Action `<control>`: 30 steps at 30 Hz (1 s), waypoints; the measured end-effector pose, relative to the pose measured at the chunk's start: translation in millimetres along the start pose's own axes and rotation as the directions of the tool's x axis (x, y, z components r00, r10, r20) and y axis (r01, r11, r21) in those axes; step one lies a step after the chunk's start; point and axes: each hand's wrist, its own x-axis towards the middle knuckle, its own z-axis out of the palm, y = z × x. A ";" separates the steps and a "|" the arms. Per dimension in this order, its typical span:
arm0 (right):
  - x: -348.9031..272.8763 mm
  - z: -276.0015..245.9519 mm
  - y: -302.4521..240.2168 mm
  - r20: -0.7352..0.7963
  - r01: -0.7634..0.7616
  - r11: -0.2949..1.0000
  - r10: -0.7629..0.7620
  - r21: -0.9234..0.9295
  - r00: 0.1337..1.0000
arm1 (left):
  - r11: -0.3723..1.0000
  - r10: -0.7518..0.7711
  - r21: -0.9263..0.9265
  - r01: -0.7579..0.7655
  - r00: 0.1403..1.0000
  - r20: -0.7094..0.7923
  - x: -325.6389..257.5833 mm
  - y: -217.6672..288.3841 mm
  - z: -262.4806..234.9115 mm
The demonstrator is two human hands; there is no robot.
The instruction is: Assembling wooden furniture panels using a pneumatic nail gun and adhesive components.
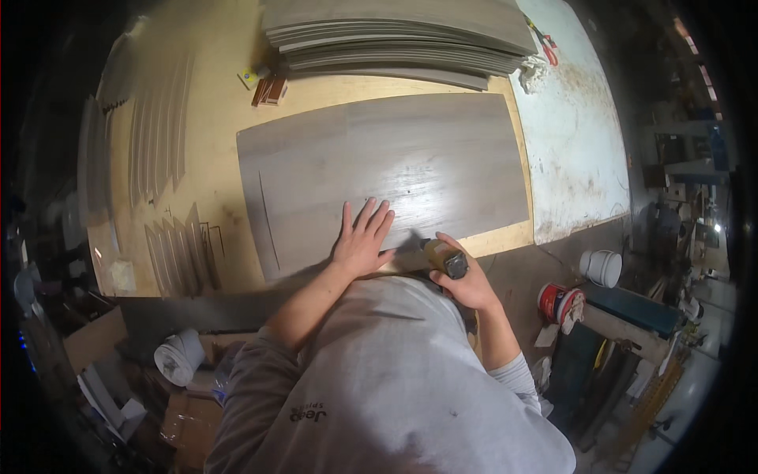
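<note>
Left hand (362, 250), fingers spread, seemingly braces the grey rectangular wood-grain panel (371, 154); right hand (472, 286) grips a yellow-and-black tool (442, 257), probably needing steady guidance next.

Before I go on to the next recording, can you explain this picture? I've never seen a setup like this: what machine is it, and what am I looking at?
There is no machine arm here, just a person's two bare hands. The one picture comes from a wide fisheye camera worn on the person's head, looking down, so straight edges bend near the rim. On the yellowish table lies a large grey panel, with a stack of boards beyond it and thin grey strips to the left. The left hand rests on the panel, fingers spread. The right hand grips a yellow-and-black tool at the near edge; its exact kind is hard to tell.
</note>
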 end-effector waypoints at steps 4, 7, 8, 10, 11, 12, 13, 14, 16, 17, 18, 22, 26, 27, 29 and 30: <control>8.0 14.0 -10.4 0.060 -0.036 0.999 0.036 -0.011 0.998 | 0.999 0.007 0.037 -0.010 0.997 0.078 4.3 1.1 -0.8; 12.3 22.4 -14.6 0.063 0.080 0.987 -0.072 -0.140 0.995 | 0.996 0.023 0.082 -0.032 0.994 0.108 4.1 3.9 3.9; 12.9 24.3 -17.4 0.074 0.055 0.988 -0.045 -0.141 0.996 | 0.997 0.024 0.074 -0.028 0.998 0.056 2.9 4.9 8.4; 13.2 28.0 -18.1 0.085 0.029 0.989 -0.017 -0.143 0.996 | 0.998 0.025 0.064 -0.025 1.000 0.006 1.3 6.4 14.3; 14.2 29.6 -16.3 0.070 0.030 0.988 -0.019 -0.152 0.997 | 0.998 0.030 0.063 -0.029 0.999 -0.013 1.4 6.7 16.2; 15.2 31.1 -14.4 0.055 0.030 0.987 -0.022 -0.160 0.998 | 0.997 0.036 0.062 -0.034 0.999 -0.033 1.2 6.6 17.8; 16.7 31.9 -12.0 0.053 0.030 0.987 -0.022 -0.160 0.998 | 0.997 0.038 0.062 -0.036 0.999 -0.033 1.4 6.5 18.3; 18.1 32.7 -9.4 0.038 0.045 0.983 -0.039 -0.179 0.999 | 0.997 0.040 0.063 -0.037 0.998 -0.040 1.3 6.5 18.6; 18.4 33.8 -10.0 0.018 0.059 0.979 -0.057 -0.197 0.998 | 0.997 0.047 0.065 -0.044 0.998 -0.048 1.3 6.4 18.9; 18.7 34.2 -13.3 0.023 0.030 0.981 -0.026 -0.192 0.999 | 0.995 0.048 0.091 -0.044 0.998 -0.049 1.1 6.1 18.9; 19.1 34.5 -15.5 0.028 0.002 0.982 0.003 -0.186 1.000 | 0.992 0.049 0.118 -0.043 0.997 -0.051 0.9 6.0 18.9; 20.5 34.0 -13.5 0.034 -0.006 0.988 0.011 -0.155 0.999 | 0.989 0.051 0.139 -0.041 0.997 -0.064 1.5 6.6 14.1; 12.4 11.2 -12.9 0.028 -0.048 0.993 0.045 0.112 0.999 | 0.999 0.010 -0.048 -0.009 1.000 0.011 -5.3 -0.7 -2.1; 9.1 1.3 -13.3 0.029 -0.110 0.971 0.106 0.212 0.994 | 0.981 0.006 -0.195 -0.001 1.000 0.024 -10.6 -8.0 -3.0; 1.1 -21.2 -9.7 -0.097 -0.067 0.964 0.094 0.256 0.991 | 0.958 -0.210 -0.214 0.193 0.976 -0.059 -34.5 -27.8 -1.0; -0.9 -33.8 -6.7 -0.146 -0.068 0.964 0.108 0.256 0.983 | 0.926 -0.333 -0.238 0.295 0.932 -0.142 -50.7 -43.3 6.0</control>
